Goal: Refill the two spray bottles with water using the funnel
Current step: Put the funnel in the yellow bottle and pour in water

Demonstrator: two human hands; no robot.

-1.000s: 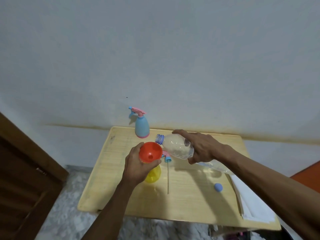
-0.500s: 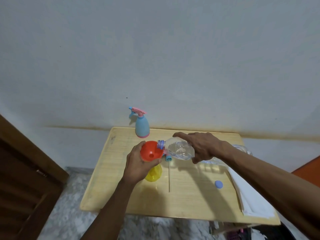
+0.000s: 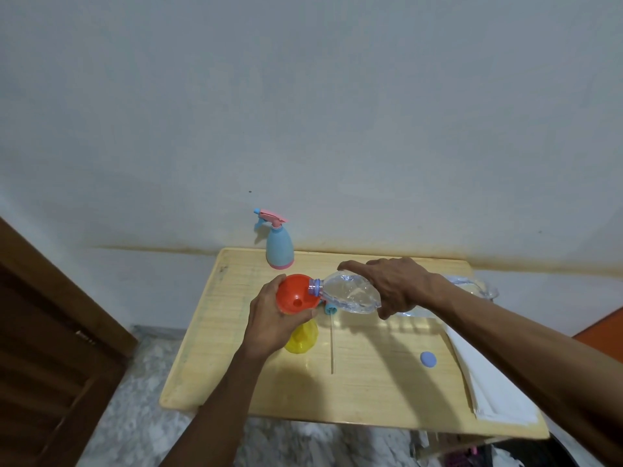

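Bottle (image 3: pixel 350 295) mouth now over funnel (image 3: pixel 296 294)

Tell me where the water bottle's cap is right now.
The blue cap lies on the table, toward its right side, just left of the white cloth and nearer than the right hand.

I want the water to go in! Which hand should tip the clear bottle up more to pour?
The right hand. It already grips the clear bottle, whose mouth lies over the orange funnel. The left hand holds that funnel on the yellow spray bottle.
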